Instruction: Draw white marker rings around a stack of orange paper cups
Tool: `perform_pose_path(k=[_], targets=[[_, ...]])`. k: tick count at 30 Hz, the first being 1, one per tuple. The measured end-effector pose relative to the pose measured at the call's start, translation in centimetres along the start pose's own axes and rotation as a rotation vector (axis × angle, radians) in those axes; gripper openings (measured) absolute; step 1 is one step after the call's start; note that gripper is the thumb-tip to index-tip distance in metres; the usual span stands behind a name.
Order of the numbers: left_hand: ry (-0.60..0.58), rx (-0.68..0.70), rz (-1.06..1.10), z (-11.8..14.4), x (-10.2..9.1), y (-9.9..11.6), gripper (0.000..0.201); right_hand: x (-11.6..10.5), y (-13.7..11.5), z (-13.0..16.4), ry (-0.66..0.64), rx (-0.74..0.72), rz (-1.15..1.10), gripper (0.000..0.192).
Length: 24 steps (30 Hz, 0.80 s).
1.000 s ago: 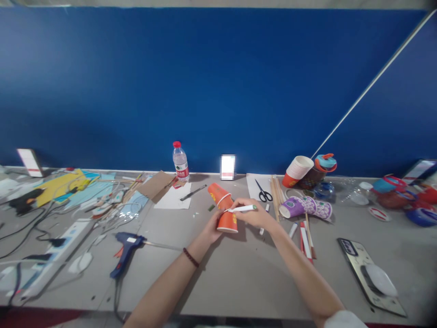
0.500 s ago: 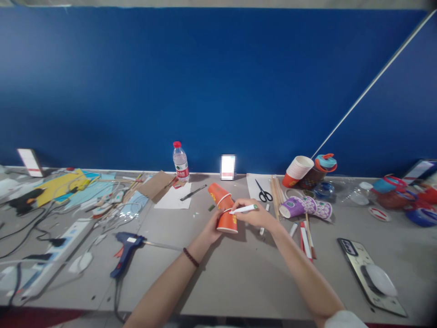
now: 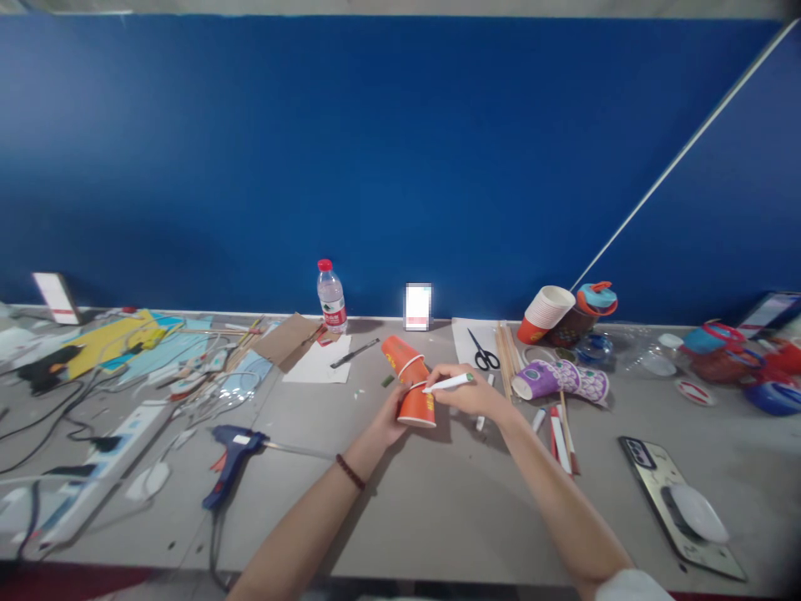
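Orange paper cups (image 3: 416, 407), joined in a bent row with white rims between them, lie tilted above the middle of the table. My left hand (image 3: 390, 417) is wrapped round the near cup from the left; part of its fingers is hidden behind it. Pinched in my right hand (image 3: 466, 392) is a white marker (image 3: 451, 382) with a green end. Its tip meets the orange cup near the white rim. Right of my hands lies a similar row of purple paper cups (image 3: 544, 379) with white scale-like drawings.
Black scissors (image 3: 485, 355), wooden sticks (image 3: 506, 351) and stacked cups (image 3: 546, 315) stand or lie behind right. A bottle (image 3: 331, 299) and cutter knife (image 3: 355, 353) are behind left. The glue gun (image 3: 234, 455), power strip (image 3: 106, 476) and cables are left; a phone (image 3: 657, 476) is right.
The marker tip has shifted very slightly right along the cup near its rim. Both hands keep their hold, and the other things stay where they were.
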<state>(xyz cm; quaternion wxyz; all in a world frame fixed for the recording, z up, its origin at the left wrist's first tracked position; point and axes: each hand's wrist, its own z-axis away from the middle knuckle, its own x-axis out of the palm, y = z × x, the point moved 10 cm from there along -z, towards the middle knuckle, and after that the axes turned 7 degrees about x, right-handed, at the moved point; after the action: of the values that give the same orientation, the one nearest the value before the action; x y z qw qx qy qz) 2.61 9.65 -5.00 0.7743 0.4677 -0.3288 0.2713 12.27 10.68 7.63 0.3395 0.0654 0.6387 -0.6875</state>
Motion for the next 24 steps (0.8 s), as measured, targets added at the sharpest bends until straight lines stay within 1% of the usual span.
perform_pose_path(k=[6, 11, 24], targets=[[0.022, 0.009, -0.002, 0.10, -0.02, 0.16, 0.017, -0.17, 0.30, -0.04, 0.009, 0.014, -0.011, 0.014], [0.017, 0.004, -0.006, 0.10, 0.00, 0.10, 0.022, -0.29, 0.57, -0.20, 0.014, 0.018, -0.007, 0.013], [0.019, -0.006, -0.021, 0.29, 0.04, 0.09, 0.017, -0.74, 0.45, -0.23, 0.041, 0.003, -0.008, 0.011]])
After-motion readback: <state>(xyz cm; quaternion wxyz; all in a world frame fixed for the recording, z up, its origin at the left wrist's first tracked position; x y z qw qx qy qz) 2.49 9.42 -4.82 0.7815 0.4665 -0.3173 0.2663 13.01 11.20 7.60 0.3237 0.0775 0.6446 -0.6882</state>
